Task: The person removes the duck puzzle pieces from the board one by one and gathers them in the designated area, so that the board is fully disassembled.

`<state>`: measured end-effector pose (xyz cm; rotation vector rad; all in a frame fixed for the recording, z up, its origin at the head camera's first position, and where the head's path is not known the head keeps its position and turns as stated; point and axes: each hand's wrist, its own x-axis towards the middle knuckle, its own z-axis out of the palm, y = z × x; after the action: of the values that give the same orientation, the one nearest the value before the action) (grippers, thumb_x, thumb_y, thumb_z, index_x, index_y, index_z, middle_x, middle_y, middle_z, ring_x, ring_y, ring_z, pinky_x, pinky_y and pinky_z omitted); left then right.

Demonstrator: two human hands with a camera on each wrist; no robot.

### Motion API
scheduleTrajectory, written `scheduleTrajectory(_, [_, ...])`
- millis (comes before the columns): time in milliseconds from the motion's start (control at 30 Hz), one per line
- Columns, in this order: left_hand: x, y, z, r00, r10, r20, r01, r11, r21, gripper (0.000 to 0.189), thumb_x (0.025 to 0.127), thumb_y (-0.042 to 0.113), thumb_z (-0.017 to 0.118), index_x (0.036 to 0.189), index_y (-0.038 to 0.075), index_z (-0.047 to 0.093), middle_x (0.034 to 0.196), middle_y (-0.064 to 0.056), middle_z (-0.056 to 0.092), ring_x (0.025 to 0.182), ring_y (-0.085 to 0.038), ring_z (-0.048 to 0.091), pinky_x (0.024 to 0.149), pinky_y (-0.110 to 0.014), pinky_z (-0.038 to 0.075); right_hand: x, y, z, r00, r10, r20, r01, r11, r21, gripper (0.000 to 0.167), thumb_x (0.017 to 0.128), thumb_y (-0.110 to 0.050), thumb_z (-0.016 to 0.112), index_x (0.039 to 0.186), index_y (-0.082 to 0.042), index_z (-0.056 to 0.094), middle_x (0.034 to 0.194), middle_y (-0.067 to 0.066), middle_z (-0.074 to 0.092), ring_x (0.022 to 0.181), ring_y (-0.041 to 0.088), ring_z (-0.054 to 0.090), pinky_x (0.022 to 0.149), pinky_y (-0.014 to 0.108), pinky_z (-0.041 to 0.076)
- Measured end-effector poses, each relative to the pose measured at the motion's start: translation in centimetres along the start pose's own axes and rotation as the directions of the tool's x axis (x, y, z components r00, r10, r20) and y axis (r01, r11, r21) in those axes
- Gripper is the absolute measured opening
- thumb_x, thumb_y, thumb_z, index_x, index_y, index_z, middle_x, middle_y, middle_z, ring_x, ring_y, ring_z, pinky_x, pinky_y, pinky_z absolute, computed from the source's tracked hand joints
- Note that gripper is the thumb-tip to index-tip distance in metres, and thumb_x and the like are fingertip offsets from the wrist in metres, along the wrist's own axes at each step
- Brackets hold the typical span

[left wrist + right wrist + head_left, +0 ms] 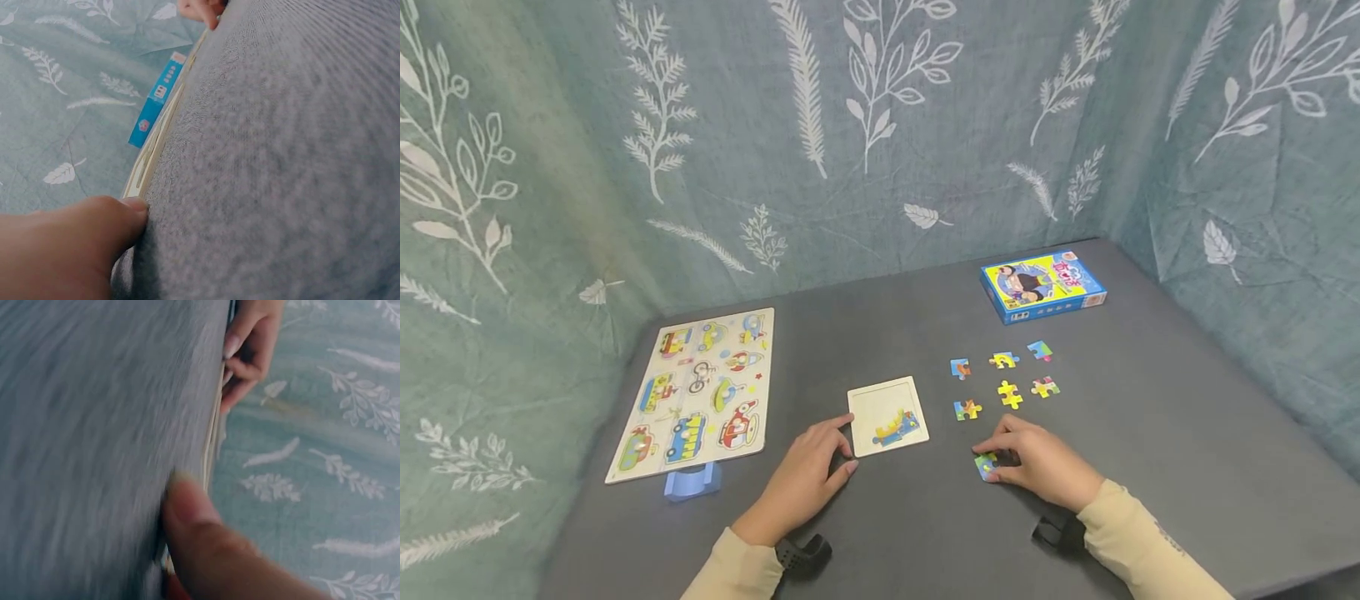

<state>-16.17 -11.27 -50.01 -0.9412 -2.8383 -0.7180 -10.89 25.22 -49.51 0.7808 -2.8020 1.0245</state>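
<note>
My right hand pinches a blue and green jigsaw piece between thumb and fingers, low over the table. In the right wrist view its thumb covers most of that piece. My left hand rests at the left edge of a small square puzzle tray, index finger touching the rim and thumb near the lower corner. Joined yellow and blue pieces lie in the tray's lower right part. Several loose pieces, among them a yellow one, are spread in two rows beyond my right hand.
At the left lies a wooden vehicle peg board, its near edge over a blue curved holder. A blue and yellow puzzle box lies at the back right. Leaf-patterned cloth hangs behind the dark table.
</note>
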Motion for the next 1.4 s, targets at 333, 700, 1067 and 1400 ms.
scheduleTrajectory(333, [-0.1, -0.1, -0.8, 1.0, -0.018, -0.003, 0.018, 1.0, 0.002, 0.026, 0.095, 0.015, 0.08, 0.092, 0.018, 0.055, 0.153, -0.012, 0.053, 0.14, -0.032, 0.05, 0.111, -0.056, 0.042, 2.5, -1.1, -0.1, 0.997, -0.055, -0.056, 0.048, 0.991, -0.126, 0.029, 0.082, -0.019, 0.092, 0.109, -0.016, 0.083, 0.097, -0.009, 0.053, 0.079, 0.006, 0.057, 0.068, 0.025, 0.052])
scheduleTrajectory(700, [-0.2, -0.9, -1.3, 1.0, -0.004, -0.006, 0.004, 1.0, -0.012, 0.024, 0.096, 0.015, 0.079, 0.094, 0.018, 0.055, 0.152, -0.012, 0.053, 0.139, -0.032, 0.05, 0.111, -0.054, 0.043, 11.4, -6.8, 2.9, 0.983, -0.184, 0.017, 0.178, 0.917, -0.357, 0.032, 0.089, -0.027, 0.087, 0.118, -0.015, 0.081, 0.119, 0.004, 0.067, 0.107, 0.025, 0.059, 0.09, 0.041, 0.054])
scheduleTrajectory(1067, [-0.6, -0.4, -1.1, 0.998, 0.061, 0.009, -0.061, 0.998, 0.002, 0.022, 0.098, 0.015, 0.076, 0.097, 0.016, 0.055, 0.152, -0.014, 0.053, 0.138, -0.033, 0.051, 0.109, -0.055, 0.044, 12.2, -7.3, 5.3, 0.993, -0.108, 0.054, 0.12, 0.946, -0.303, 0.023, 0.082, -0.022, 0.093, 0.102, -0.017, 0.084, 0.115, 0.003, 0.068, 0.112, 0.027, 0.059, 0.09, 0.046, 0.054])
scheduleTrajectory(1400, [-0.5, -0.4, -1.3, 0.998, 0.058, 0.019, -0.058, 0.998, 0.001, 0.02, 0.099, 0.015, 0.075, 0.097, 0.016, 0.055, 0.152, -0.014, 0.053, 0.139, -0.033, 0.05, 0.11, -0.055, 0.043, 11.8, -7.0, 2.1, 0.994, -0.107, -0.011, 0.106, 0.99, -0.088, 0.028, 0.085, -0.011, 0.088, 0.111, -0.008, 0.077, 0.113, 0.005, 0.071, 0.104, 0.024, 0.064, 0.093, 0.042, 0.056])
